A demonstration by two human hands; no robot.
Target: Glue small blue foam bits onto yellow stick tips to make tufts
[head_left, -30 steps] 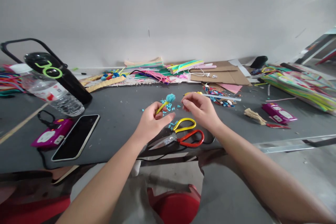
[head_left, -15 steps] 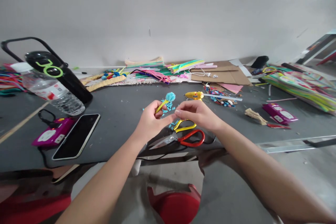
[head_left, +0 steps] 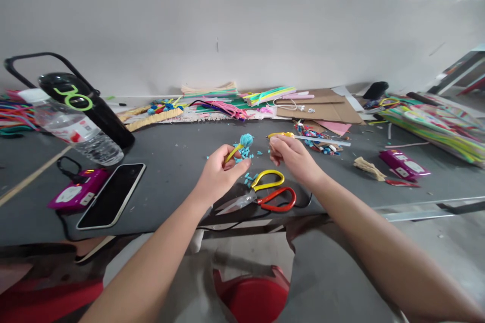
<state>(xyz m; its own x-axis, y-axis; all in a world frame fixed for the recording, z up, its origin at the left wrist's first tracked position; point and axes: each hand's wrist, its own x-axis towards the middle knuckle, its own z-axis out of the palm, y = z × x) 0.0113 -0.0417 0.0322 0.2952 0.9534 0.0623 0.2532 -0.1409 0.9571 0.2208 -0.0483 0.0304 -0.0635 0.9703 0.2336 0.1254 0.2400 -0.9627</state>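
My left hand (head_left: 219,174) pinches a yellow stem topped with a teal fuzzy ball (head_left: 246,140), held just above the dark table (head_left: 170,161). My right hand (head_left: 291,157) hovers to the right of it, fingers curled together; whether anything small is in them I cannot tell. It sits right in front of a yellow glue gun (head_left: 281,135). Small teal scraps (head_left: 250,154) lie between the hands. Scissors with one yellow and one red handle (head_left: 263,196) lie closed below the hands near the table's front edge.
A black phone (head_left: 111,195), a magenta case (head_left: 74,194), a plastic water bottle (head_left: 74,131) and a black bottle (head_left: 89,108) occupy the left. Coloured strips and cardboard (head_left: 322,106) pile along the white back wall. A tan scrap (head_left: 366,166) and purple packet (head_left: 403,164) lie right.
My right hand came left to meet the left hand's fingertips, then drew back up and right toward the glue gun. The left hand has kept the yellow stem almost still.
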